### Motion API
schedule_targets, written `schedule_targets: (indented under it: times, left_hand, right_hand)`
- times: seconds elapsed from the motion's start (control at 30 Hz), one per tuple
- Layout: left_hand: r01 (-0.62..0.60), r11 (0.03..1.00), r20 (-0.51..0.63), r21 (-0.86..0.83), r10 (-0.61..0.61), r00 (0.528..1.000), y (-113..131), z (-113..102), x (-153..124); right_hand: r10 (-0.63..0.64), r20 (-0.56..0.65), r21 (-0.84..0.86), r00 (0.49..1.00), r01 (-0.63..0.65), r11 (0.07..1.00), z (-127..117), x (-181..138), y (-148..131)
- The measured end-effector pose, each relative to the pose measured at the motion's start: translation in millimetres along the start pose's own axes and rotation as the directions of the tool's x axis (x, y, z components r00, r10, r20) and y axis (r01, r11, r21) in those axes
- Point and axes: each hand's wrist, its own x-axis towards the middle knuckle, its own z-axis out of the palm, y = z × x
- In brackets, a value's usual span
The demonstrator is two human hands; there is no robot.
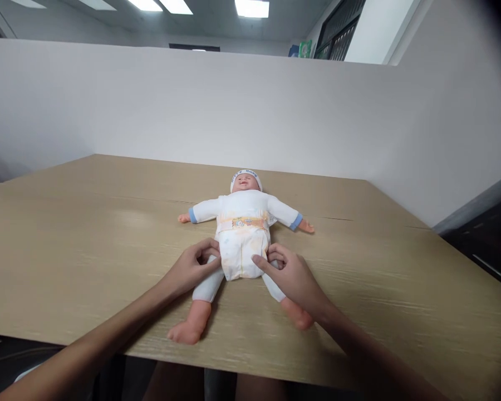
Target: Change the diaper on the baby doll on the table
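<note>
A baby doll (244, 201) lies on its back on the table, head away from me, arms spread and legs apart toward me. It wears a white outfit with blue cuffs and a white cap with dark lettering. Around its hips, over the outfit, sits a white diaper (241, 253) with an orange patterned waistband. My left hand (195, 264) pinches the diaper's edge at the doll's left-side leg opening in view. On the other side, my right hand (286, 270) has thumb and fingers closed on the opposite leg edge.
The wooden table (87, 250) carries the doll near its front edge. A white partition (234, 111) stands along the far side and the right. A dark object (484, 234) is beyond the table's right edge.
</note>
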Motion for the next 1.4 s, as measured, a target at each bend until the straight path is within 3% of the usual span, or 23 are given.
schedule_targets:
  times: [0.17, 0.33, 0.47, 0.73, 0.97, 1.07, 1.23, 1.33, 1.4]
  left_hand:
    - [0.102, 0.989, 0.055, -0.11, -0.096, 0.994, 4.5, -1.7, 0.9]
    - [0.19, 0.954, 0.146, -0.232, -0.159, 0.976, 20.1, -9.2, -2.8]
    - [0.328, 0.902, 0.188, -0.282, -0.283, 0.94, 27.9, -18.8, -9.3]
    - [0.472, 0.858, 0.136, -0.203, -0.452, 0.881, 41.5, -18.3, -22.1]
    - [0.346, 0.926, 0.106, -0.152, -0.333, 0.937, 60.2, 6.2, -17.4]
    - [0.256, 0.945, -0.022, -0.202, -0.266, 0.964, 50.8, 16.9, -12.8]
    - [0.074, 0.964, -0.18, -0.255, -0.123, 0.976, 24.7, 30.1, -4.1]
    - [0.004, 0.96, -0.205, -0.279, -0.064, 0.977, 17.4, 31.8, 0.9]
    - [0.003, 0.953, -0.162, -0.304, -0.055, 0.985, 16.0, 29.1, 4.6]
  right_hand:
    - [-0.12, -0.011, -0.183, 0.993, 0.116, 0.976, -2.5, 3.9, 1.3]
    - [-0.117, -0.023, -0.146, 0.993, 0.112, 0.983, -0.7, 5.5, 3.1]
    - [-0.103, 0.041, -0.049, 0.994, 0.105, 0.993, 3.1, 5.1, 4.2]
    - [-0.088, -0.041, -0.054, 0.995, 0.086, 0.995, 10.6, 3.5, 13.3]
    - [-0.112, -0.04, -0.093, 0.993, 0.108, 0.99, 9.9, 2.7, 14.5]
    - [-0.121, -0.04, -0.089, 0.992, 0.117, 0.989, 9.3, 4.4, 15.1]
    - [-0.127, 0.068, 0.136, 0.99, 0.117, 0.984, 9.3, 10.1, 16.0]
    - [-0.103, 0.061, 0.14, 0.993, 0.094, 0.986, 9.1, 11.3, 15.0]
    - [-0.077, 0.04, 0.085, 0.996, 0.074, 0.994, 8.7, 10.0, 13.3]
